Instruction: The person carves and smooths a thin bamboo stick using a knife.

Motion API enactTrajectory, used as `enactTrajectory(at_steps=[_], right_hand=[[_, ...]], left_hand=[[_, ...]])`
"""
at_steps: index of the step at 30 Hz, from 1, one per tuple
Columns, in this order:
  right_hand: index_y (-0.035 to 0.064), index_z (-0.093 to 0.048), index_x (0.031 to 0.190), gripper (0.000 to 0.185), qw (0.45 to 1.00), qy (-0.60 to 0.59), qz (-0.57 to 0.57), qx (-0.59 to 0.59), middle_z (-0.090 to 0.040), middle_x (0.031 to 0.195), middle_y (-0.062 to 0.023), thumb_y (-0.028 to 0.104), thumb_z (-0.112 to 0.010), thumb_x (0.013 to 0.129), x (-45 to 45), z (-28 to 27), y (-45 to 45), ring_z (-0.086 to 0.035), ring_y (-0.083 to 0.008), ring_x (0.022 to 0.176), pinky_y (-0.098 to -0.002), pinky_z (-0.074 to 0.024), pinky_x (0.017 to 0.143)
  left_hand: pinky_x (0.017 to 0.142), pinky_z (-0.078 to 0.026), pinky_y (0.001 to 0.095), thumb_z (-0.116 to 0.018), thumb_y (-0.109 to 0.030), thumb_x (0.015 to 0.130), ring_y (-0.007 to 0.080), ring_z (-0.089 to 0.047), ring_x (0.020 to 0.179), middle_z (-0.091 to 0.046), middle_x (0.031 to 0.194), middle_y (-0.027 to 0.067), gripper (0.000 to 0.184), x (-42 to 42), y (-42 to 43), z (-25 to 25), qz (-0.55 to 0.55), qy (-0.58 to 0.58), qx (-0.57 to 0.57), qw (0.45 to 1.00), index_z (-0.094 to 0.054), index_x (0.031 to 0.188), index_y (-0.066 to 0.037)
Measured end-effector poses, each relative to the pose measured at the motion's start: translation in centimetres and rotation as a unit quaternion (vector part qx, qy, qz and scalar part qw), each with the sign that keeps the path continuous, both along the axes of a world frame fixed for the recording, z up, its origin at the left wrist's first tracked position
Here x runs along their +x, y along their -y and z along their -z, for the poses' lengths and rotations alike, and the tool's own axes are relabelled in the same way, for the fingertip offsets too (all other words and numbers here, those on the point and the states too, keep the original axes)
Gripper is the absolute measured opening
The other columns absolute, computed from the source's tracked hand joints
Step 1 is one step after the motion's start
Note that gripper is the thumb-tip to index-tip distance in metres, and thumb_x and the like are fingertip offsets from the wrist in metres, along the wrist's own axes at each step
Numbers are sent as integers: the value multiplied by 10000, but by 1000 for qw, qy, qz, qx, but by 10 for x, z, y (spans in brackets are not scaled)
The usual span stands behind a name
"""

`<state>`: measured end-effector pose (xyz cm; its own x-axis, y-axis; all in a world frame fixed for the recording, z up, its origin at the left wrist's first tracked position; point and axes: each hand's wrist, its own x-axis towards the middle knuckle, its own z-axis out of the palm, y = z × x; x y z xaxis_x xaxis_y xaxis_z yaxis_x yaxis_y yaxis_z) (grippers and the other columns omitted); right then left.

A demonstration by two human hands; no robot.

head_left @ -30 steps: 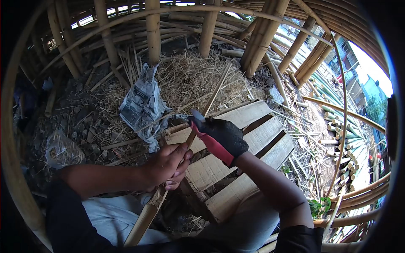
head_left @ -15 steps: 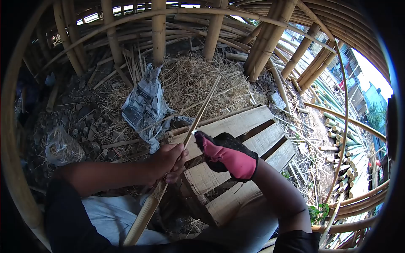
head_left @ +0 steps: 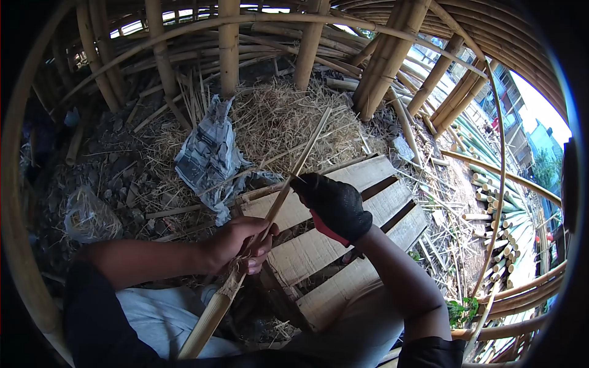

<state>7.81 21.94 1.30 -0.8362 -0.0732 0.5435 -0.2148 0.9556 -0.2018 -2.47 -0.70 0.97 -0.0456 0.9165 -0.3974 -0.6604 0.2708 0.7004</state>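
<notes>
My bare left hand is wrapped round a long split bamboo strip. The strip slants from between my legs up to a narrow, thin far end. Just below my left hand, its surface looks frayed where it narrows. My right hand, in a black and pink glove, is closed beside the strip, above my left hand. Its fingertips meet the strip's right side. Whatever lies within those gloved fingers is hidden. Under my right hand is a low slatted wooden platform.
Crumpled newspaper lies by a heap of shavings. A clear plastic bag rests on the rubble at left. Upright bamboo posts and a curved rail stand ahead. Cut bamboo poles are stacked at right.
My right hand has turned over, so the black back of the glove now shows instead of the pink side, and it has shifted slightly up and right. The strip's far end has swung slightly right.
</notes>
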Motion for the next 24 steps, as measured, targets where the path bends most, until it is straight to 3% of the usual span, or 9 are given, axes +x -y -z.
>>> enactTrajectory(at_steps=[1, 4, 7, 13, 16, 20, 24], right_hand=[[143, -648, 1133, 306, 996, 40, 32, 71, -659, 869, -47, 117, -627, 829, 4, -7, 5, -650, -238, 628, -374, -496, 530], [151, -653, 1106, 271, 995, 61, 28, 73, -655, 827, -48, 159, -621, 837, 10, -11, 20, -652, -237, 610, -361, -488, 513], [155, -635, 1053, 223, 988, 74, 30, 129, -582, 765, -44, 164, -603, 832, 10, -11, 31, -617, -217, 597, -368, -455, 477], [145, -573, 927, 98, 986, 18, 49, 159, -493, 701, -35, 178, -586, 836, 1, 12, 51, -544, -197, 537, -363, -392, 440], [141, -559, 901, 69, 985, -2, 68, 161, -480, 671, -32, 171, -578, 841, -5, 24, 53, -528, -197, 508, -358, -387, 435], [140, -538, 876, 47, 987, -25, 90, 132, -462, 628, -21, 170, -565, 853, -19, 28, 54, -511, -191, 470, -353, -381, 421], [146, -506, 836, 73, 962, -71, 169, 204, -457, 610, -12, 183, -564, 859, -40, 34, 49, -514, -181, 466, -350, -380, 410]], left_hand=[[436, -415, 292, -314, -415, 1046, 137, -499, 521, -456, 644, 26, 350, -2, 1, 1, 3, 2, 5, 1000, -463, 1025, -99], [431, -465, 298, -301, -454, 1040, 160, -538, 493, -471, 631, 41, 370, 7, 5, -5, -3, -80, 26, 996, -434, 1011, -110], [409, -488, 301, -302, -493, 1031, 174, -534, 428, -460, 582, 42, 384, 1, 13, 3, 53, -38, 72, 995, -409, 982, -127], [372, -451, 291, -310, -519, 1023, 151, -472, 366, -401, 516, 16, 402, 3, 14, 11, 1, -74, 25, 997, -396, 945, -135], [369, -414, 282, -265, -461, 1048, 141, -450, 370, -387, 508, 16, 376, 3, 15, 7, -15, -19, 22, 999, -371, 927, -121], [367, -392, 269, -286, -493, 1038, 122, -407, 351, -346, 511, -10, 379, -1, 12, 2, -23, -12, 38, 999, -365, 902, -149], [345, -364, 252, -325, -531, 1021, 95, -362, 334, -319, 521, -35, 378, -5, 9, -2, -25, -9, 59, 998, -374, 893, -179]])
